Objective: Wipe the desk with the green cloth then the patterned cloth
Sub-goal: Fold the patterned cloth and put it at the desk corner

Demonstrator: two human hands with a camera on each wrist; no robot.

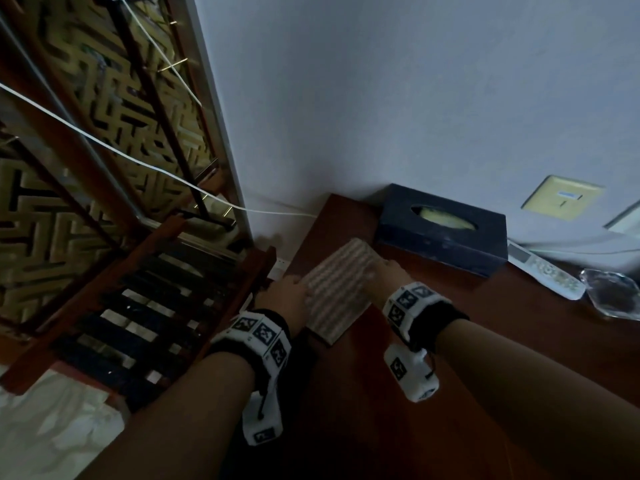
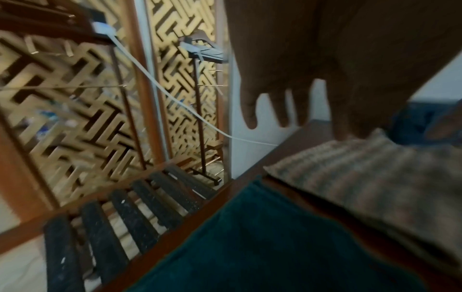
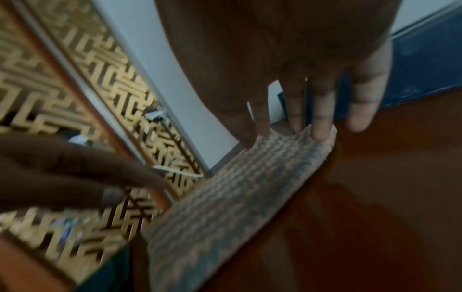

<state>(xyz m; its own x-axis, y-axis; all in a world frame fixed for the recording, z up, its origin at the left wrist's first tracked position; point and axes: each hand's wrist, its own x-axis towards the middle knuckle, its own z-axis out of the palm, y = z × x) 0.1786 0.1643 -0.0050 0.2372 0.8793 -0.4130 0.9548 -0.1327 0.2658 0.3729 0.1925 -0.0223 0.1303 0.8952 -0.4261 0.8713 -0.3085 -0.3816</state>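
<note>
The patterned cloth (image 1: 337, 289), striped beige and grey, lies folded on the brown desk (image 1: 485, 341) near its far left corner. My left hand (image 1: 287, 291) touches the cloth's left edge with straight fingers (image 2: 350, 126). At the cloth's far right corner is my right hand (image 1: 389, 270), its fingertips (image 3: 318, 134) resting flat on the far edge of the cloth (image 3: 237, 197). The green cloth (image 2: 262, 247) lies on the desk just before the patterned cloth (image 2: 362, 177), under my left wrist. The head view mostly hides it.
A dark blue tissue box (image 1: 440, 230) stands against the wall right behind the cloth. A white phone handset (image 1: 543, 271) and a glass dish (image 1: 613, 296) lie to the right. Left of the desk edge are a slatted wooden rack (image 1: 138, 323), a lattice screen and a white cable (image 1: 138, 161).
</note>
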